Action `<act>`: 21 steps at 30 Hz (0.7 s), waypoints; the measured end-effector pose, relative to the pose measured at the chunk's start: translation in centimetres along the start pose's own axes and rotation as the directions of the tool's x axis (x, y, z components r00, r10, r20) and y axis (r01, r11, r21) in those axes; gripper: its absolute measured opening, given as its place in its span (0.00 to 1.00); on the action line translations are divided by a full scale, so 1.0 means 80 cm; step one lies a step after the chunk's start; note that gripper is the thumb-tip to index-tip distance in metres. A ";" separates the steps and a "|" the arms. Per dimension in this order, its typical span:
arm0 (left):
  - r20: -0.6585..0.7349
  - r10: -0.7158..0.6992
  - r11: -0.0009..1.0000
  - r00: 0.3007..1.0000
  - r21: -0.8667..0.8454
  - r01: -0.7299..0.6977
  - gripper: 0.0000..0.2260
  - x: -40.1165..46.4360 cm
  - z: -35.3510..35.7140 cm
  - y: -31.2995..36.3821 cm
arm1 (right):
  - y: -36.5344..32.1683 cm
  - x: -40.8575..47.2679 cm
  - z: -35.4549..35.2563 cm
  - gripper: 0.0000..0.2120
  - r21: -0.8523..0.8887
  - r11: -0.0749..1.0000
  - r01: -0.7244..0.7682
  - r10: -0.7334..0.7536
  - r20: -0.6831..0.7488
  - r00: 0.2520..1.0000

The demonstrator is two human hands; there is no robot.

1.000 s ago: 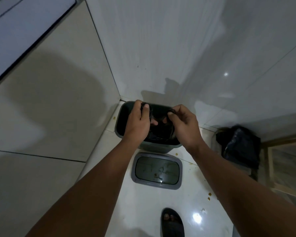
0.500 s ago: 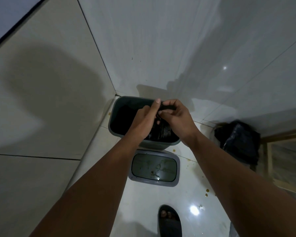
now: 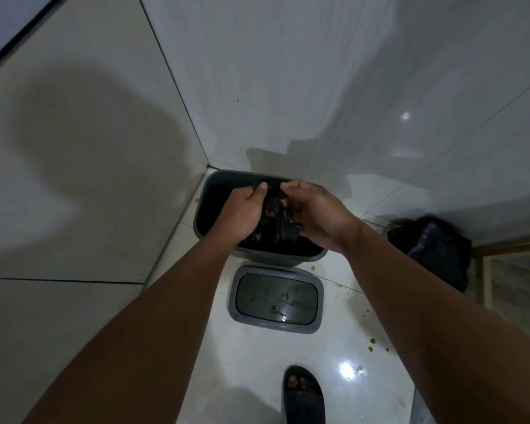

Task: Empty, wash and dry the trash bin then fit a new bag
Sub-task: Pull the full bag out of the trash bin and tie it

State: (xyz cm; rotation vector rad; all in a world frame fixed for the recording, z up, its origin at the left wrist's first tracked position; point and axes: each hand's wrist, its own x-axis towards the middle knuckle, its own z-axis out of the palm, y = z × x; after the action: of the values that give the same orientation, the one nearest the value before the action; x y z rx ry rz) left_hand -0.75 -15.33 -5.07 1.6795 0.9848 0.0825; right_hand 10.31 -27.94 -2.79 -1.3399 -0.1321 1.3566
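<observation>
Both hands have drawn closer together over the bin since half a second ago, and the black bag between them is now bunched into a tighter crumple than the flatter stretch held a second ago. Left hand (image 3: 244, 209) pinches the bag's (image 3: 276, 221) top edge with curled fingers, its grip clenched on the plastic. Right hand (image 3: 320, 214) does the same just beside it, fingertips curled on the edge and thumb underneath, grasping the same bag.

The bin (image 3: 218, 185) is dark green-grey and stands upright on the floor (image 3: 257, 362) in the corner where two tiled walls meet. The bag hangs from the hands down into the bin's mouth; the rest of the inside is too dark to tell what it holds.

Just in front of the bin, nearer the person, the bin's lid (image 3: 276, 299) lies on the floor with its hollow side up, holding a shallow pool of water with small bits of dirt in it. To the right of the bin a full black trash bag (image 3: 435, 252) sits against the wall. Small brown spots dot the floor to the right of the lid. A foot in a dark sandal (image 3: 303, 396) stands nearer still than the lid. No writing can be read on anything.
</observation>
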 end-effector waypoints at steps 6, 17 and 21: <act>0.051 0.071 0.996 0.996 0.056 -0.074 0.14 0.012 -0.008 0.007 | 0.006 -0.001 0.001 0.03 -0.325 0.942 0.086 -0.102 -0.032 0.994; -0.061 0.512 0.787 0.857 0.432 -0.440 0.18 0.008 -0.008 -0.007 | 0.007 0.034 0.013 0.06 -0.346 0.923 0.166 -0.276 -0.298 0.914; -0.098 0.533 0.782 0.841 0.435 -0.445 0.17 0.015 -0.014 -0.015 | -0.010 0.031 0.005 0.10 0.047 0.997 0.067 -0.053 -0.263 0.963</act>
State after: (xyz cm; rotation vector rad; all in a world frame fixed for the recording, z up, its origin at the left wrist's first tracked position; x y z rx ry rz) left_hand -1.21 -13.71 -6.17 2.3228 0.7173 0.4504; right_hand 11.27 -25.66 -3.58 -1.4435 0.0432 1.1134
